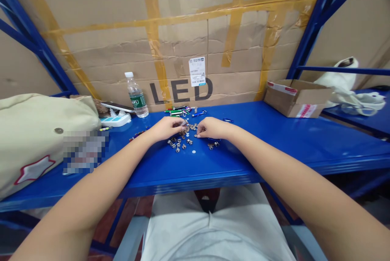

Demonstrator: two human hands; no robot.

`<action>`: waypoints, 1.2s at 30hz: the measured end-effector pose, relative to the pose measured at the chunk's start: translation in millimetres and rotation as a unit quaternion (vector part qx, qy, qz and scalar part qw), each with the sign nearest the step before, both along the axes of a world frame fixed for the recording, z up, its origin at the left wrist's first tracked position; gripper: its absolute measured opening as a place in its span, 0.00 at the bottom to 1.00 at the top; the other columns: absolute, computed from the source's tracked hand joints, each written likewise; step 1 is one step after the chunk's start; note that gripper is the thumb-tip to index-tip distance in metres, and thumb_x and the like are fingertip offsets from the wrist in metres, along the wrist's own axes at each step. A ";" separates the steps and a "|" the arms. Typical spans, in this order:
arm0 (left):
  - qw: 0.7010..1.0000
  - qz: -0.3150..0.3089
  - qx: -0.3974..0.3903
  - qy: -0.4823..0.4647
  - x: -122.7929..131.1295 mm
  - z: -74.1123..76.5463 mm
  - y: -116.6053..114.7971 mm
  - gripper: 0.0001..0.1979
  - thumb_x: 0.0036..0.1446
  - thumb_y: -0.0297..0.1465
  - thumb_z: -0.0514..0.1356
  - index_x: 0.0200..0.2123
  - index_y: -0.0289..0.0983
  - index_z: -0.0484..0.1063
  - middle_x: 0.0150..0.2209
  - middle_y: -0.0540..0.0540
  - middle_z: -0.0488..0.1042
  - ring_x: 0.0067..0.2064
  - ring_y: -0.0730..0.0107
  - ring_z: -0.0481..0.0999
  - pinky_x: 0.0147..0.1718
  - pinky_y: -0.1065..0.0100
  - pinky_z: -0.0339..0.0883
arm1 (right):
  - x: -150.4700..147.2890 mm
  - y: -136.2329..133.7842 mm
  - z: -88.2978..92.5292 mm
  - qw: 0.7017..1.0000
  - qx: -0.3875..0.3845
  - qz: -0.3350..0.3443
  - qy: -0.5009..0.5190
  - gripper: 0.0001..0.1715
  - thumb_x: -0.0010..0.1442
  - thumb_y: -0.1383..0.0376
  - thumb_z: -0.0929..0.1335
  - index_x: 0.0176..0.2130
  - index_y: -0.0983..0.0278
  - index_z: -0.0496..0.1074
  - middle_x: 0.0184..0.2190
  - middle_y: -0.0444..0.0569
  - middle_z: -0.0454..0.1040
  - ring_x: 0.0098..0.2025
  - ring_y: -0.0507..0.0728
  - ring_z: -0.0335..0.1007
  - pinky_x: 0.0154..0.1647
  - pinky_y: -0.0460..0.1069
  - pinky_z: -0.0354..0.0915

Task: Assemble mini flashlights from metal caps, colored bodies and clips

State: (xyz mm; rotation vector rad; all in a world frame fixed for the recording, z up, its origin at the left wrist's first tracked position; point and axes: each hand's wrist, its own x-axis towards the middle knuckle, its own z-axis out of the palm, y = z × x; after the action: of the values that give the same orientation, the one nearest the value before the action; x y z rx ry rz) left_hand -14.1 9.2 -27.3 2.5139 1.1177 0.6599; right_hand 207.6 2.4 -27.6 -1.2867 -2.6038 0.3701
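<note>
On the blue table [231, 163] small round metal pieces [192, 127] lie between my two hands, with shiny metal caps [177, 145] nearer the front. My left hand [167, 128] is at the left of the pile, its thumb and fingers closed on something small and greyish that I cannot make out. At the right of the pile, my right hand [210, 128] has its fingertips pinched down at the table beside a small disc; whether it holds anything is hidden. More metal caps [213, 145] sit just below my right hand. A pale disc [194, 152] lies apart in front.
Green pen-like items [177, 111] and a blue one [199, 113] lie behind the hands. A water bottle [137, 96], power strip [116, 120] and cream bag [42, 135] are at left. An open cardboard box [297, 98] stands at right, before a large cardboard sheet [183, 50].
</note>
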 end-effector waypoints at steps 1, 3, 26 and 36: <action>1.000 -0.001 0.002 0.001 0.1 0.1 0.0 0.14 0.54 0.41 0.57 0.35 0.36 0.74 0.28 0.51 0.73 0.30 0.70 0.69 0.31 0.70 0.62 | -0.8 -0.9 0.7 1.000 -0.007 0.003 0.001 0.06 0.54 0.67 0.69 0.32 0.64 0.78 0.33 0.47 0.79 0.34 0.53 0.72 0.33 0.46 0.63; 1.000 -0.001 0.006 0.006 0.3 0.2 -0.1 0.14 0.54 0.41 0.57 0.35 0.36 0.74 0.28 0.51 0.73 0.30 0.70 0.69 0.31 0.70 0.62 | -1.7 -3.1 2.1 1.000 -0.020 0.005 0.001 0.06 0.54 0.67 0.69 0.32 0.63 0.77 0.34 0.46 0.79 0.33 0.53 0.72 0.32 0.46 0.63; 0.996 -0.024 0.018 0.083 4.1 7.4 -8.3 0.12 0.58 0.37 0.54 0.33 0.35 0.72 0.28 0.51 0.72 0.30 0.72 0.68 0.31 0.72 0.58 | 2.4 -5.1 5.5 0.999 -0.027 0.011 -0.014 0.08 0.53 0.63 0.70 0.34 0.64 0.77 0.34 0.47 0.79 0.33 0.53 0.70 0.31 0.46 0.61; 0.996 -0.024 0.016 0.085 5.3 9.6 -11.7 0.12 0.59 0.36 0.54 0.33 0.35 0.72 0.28 0.51 0.72 0.30 0.72 0.68 0.30 0.72 0.58 | -0.5 -11.0 8.1 0.999 -0.028 0.013 -0.013 0.10 0.55 0.61 0.68 0.34 0.64 0.77 0.32 0.48 0.78 0.30 0.53 0.70 0.28 0.46 0.60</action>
State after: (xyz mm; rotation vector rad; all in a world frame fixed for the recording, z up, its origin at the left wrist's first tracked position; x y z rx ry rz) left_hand -8.8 -2.5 -17.7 2.6567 1.1057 0.4627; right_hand 207.2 -8.6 -19.5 -1.2835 -2.6516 0.4361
